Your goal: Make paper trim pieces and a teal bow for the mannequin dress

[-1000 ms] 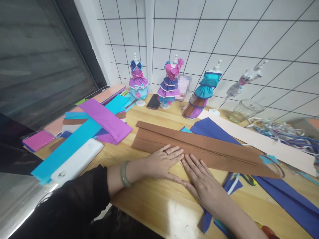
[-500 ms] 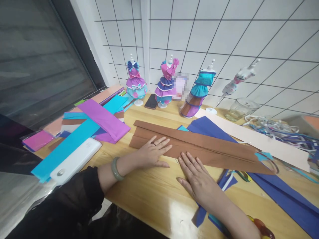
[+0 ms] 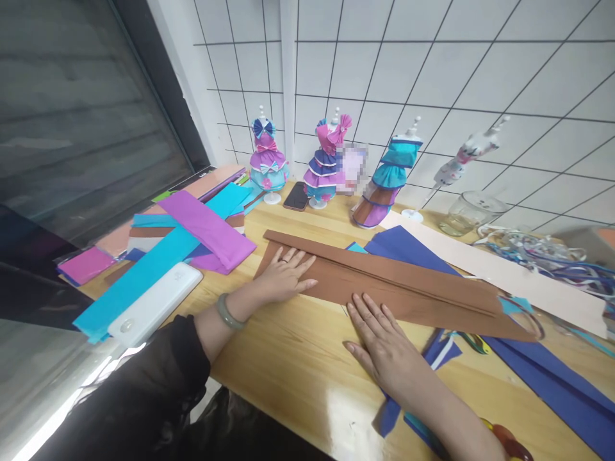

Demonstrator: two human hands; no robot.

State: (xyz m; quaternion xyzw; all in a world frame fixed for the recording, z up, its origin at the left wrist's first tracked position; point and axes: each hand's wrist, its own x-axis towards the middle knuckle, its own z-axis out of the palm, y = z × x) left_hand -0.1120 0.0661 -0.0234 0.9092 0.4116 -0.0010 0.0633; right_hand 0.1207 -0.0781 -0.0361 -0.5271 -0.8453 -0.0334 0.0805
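Observation:
A long brown strip [image 3: 384, 282] of thin paper or cloth lies across the table, its far edge folded over along its length. My left hand [image 3: 284, 276] rests flat on the strip's left part, fingers spread, fingertips near the fold. My right hand [image 3: 382, 336] lies with stretched fingers on the near edge, around the middle. Neither hand grips anything. Under the strip's far side a dark blue piece [image 3: 408, 248] sticks out. Yellow-handled scissors [image 3: 475, 342], partly hidden, lie by the near edge, next to blue scraps [image 3: 444, 349].
Dressed miniature mannequins [image 3: 270, 153] and a bare, tilted one [image 3: 468, 157] stand along the tiled wall. A glass jar [image 3: 471, 214] and tangled ribbons [image 3: 542, 250] are at right. At left lie a purple strip [image 3: 209, 230], a turquoise strip [image 3: 144, 275] and a white device [image 3: 158, 304]. A phone [image 3: 295, 196] lies behind.
My left hand has slid left and away from me along the brown strip, up to the fold. The right hand stays in place. The whole view has shifted slightly.

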